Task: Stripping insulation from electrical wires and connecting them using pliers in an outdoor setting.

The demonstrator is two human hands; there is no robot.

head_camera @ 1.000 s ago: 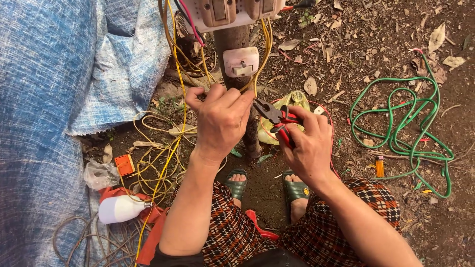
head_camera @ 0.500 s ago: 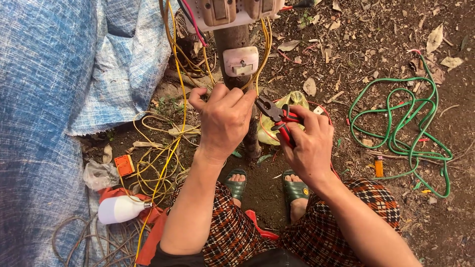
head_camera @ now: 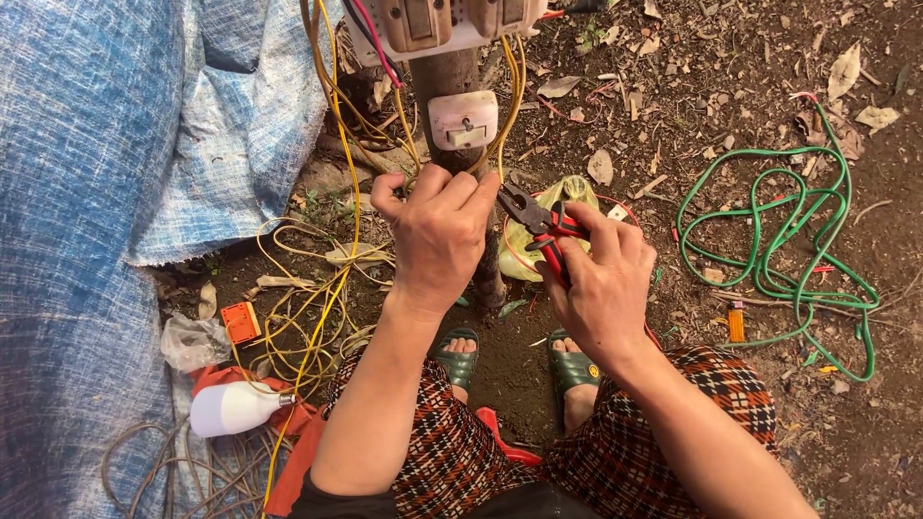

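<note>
Bare brown earth strewn with dry leaves fills the head view, with a blue woven tarp point(head_camera: 106, 192) covering the whole nine o'clock side. At twelve o'clock a wooden post point(head_camera: 452, 72) rises toward the camera, carrying a pale switch board point(head_camera: 428, 24) at the top edge and a small white switch box point(head_camera: 463, 119) just below it, with yellow wires point(head_camera: 332, 279) running down both sides of the post and tangling on the ground toward eight o'clock. The left hand point(head_camera: 437, 235) sits at the centre, fingers curled narrow around yellow wire against the post, just under the switch box. The right hand point(head_camera: 601, 279), at about three o'clock of the left one and close beside it, is closed on the red and black handles of a pair of pliers point(head_camera: 538, 226), whose dark nose points toward eleven o'clock and reaches the wires at the post; whether the nose bites a wire cannot be told. A coiled green hose point(head_camera: 798, 250) lies well apart at three o'clock. Near seven o'clock a white light bulb point(head_camera: 231, 408) rests on red cloth, with a small orange box point(head_camera: 240, 322) just above it. Two green sandals point(head_camera: 460, 360) show at six o'clock, between knees in checked fabric
</note>
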